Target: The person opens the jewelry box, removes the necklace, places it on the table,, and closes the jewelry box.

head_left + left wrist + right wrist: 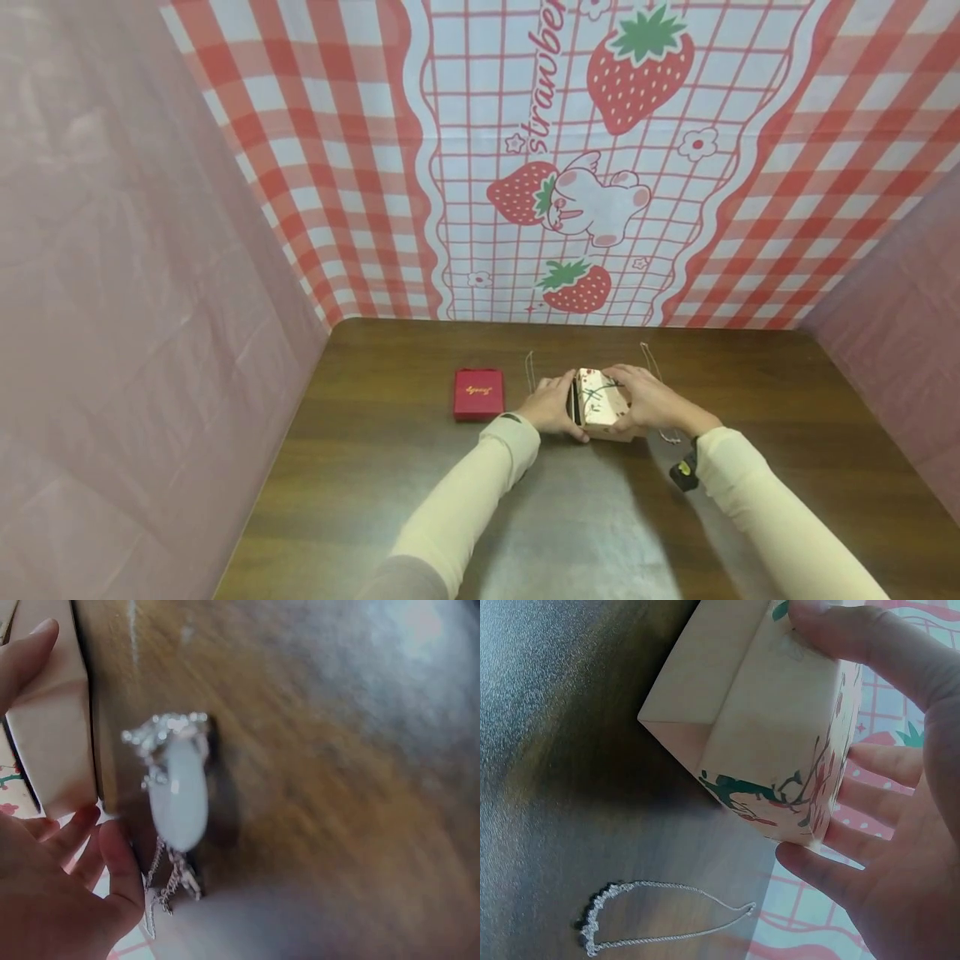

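Note:
A cream box (pixel 600 398) printed with branches and red flowers is between both hands on the brown table. My left hand (pixel 551 407) grips its left end, thumb on the near side and fingers on the far side. My right hand (pixel 651 402) holds the right part the same way; in the right wrist view the thumb presses the cream box (pixel 772 712) while the fingers lie along its printed face. A dark gap shows by the box's left end. Beside the left hand lies a necklace with a white oval pendant (pixel 180 795). A silver chain necklace (pixel 592 919) lies near the right hand.
To the left sits a small red box (pixel 478 395) with gold lettering. A strawberry-print checked cloth (pixel 570 208) hangs behind the table (pixel 390 467), and pinkish cloth (pixel 135 292) hangs at the sides. A black device (pixel 684 472) is strapped at the right wrist.

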A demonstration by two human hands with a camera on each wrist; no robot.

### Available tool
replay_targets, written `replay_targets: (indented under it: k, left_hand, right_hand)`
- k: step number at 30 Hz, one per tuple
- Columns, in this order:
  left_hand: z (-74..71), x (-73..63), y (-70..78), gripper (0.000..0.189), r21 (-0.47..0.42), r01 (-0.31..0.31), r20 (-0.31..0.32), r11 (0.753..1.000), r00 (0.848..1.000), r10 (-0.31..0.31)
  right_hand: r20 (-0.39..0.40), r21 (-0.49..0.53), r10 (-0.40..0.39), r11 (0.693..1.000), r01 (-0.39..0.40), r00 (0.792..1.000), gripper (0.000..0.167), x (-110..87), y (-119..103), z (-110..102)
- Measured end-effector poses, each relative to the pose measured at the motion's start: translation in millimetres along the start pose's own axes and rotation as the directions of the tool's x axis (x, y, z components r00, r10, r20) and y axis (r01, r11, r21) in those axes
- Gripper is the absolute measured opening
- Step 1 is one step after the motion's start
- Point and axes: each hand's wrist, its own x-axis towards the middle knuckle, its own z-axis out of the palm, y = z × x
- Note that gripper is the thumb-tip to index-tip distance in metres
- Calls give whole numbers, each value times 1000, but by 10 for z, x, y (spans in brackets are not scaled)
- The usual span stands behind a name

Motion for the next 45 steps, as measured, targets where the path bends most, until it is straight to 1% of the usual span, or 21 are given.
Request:
replay_targets:
  k: [4, 9, 14, 18, 24, 26, 30, 32, 34, 36, 38, 40, 43, 45]
  left_hand:
    - [-5, -8, -18, 128, -6, -9, 21, 1000, 1000, 10]
    - [-25, -29, -50, 127, -38, -29, 51, 999, 998, 31]
    - [-35, -51, -54, 126, -44, -20, 62, 999, 998, 23]
    - [-35, -60, -58, 128, -70, -10, 66, 998, 998, 15]
    - [-57, -79, -46, 126, -156, 7, 87, 988, 996, 6]
    - [-74, -87, -35, 122, -194, 18, 91, 981, 996, -1]
    - [-106, -97, -17, 109, -280, 45, 93, 959, 995, -20]
    - [-107, -98, -11, 104, -302, 57, 90, 951, 995, -31]
    - [-97, -95, -11, 103, -289, 64, 86, 955, 995, -41]
    - [-76, -88, -14, 103, -259, 63, 78, 964, 996, -44]
    - [-52, -75, -18, 103, -225, 44, 66, 973, 997, -29]
    - [-36, -65, -20, 100, -197, 12, 57, 980, 998, -1]
    - [-38, -60, -12, 93, -170, -25, 49, 985, 998, 33]
    - [-55, -64, 0, 89, -165, -31, 52, 986, 998, 40]
  right_hand:
    - [1, -4, -2, 1000, 2, 1000, 96, 12, 8, 33]
    - [3, -20, -12, 1000, 12, 1000, 95, 19, -1, 39]
    - [7, -22, -15, 1000, 15, 1000, 95, 37, -39, 43]
    - [1, -28, -25, 999, 25, 1000, 94, 54, -60, 43]
    - [7, -41, -26, 999, 26, 1000, 94, 53, -73, 38]
    - [10, -43, -29, 999, 29, 1000, 94, 54, -74, 37]
    - [10, -53, -35, 998, 35, 999, 95, 67, -74, 40]
    - [12, -61, -35, 998, 36, 999, 95, 71, -68, 53]
    - [21, -76, -39, 996, 41, 999, 95, 75, -61, 74]
    - [37, -86, -38, 995, 41, 999, 94, 74, -47, 104]
    - [49, -94, -41, 995, 45, 998, 94, 68, -27, 139]
    - [50, -88, -38, 995, 42, 998, 95, 60, -3, 170]
    - [34, -61, -43, 997, 45, 998, 97, 48, 32, 203]
    - [29, -42, -40, 998, 42, 999, 97, 45, 55, 217]
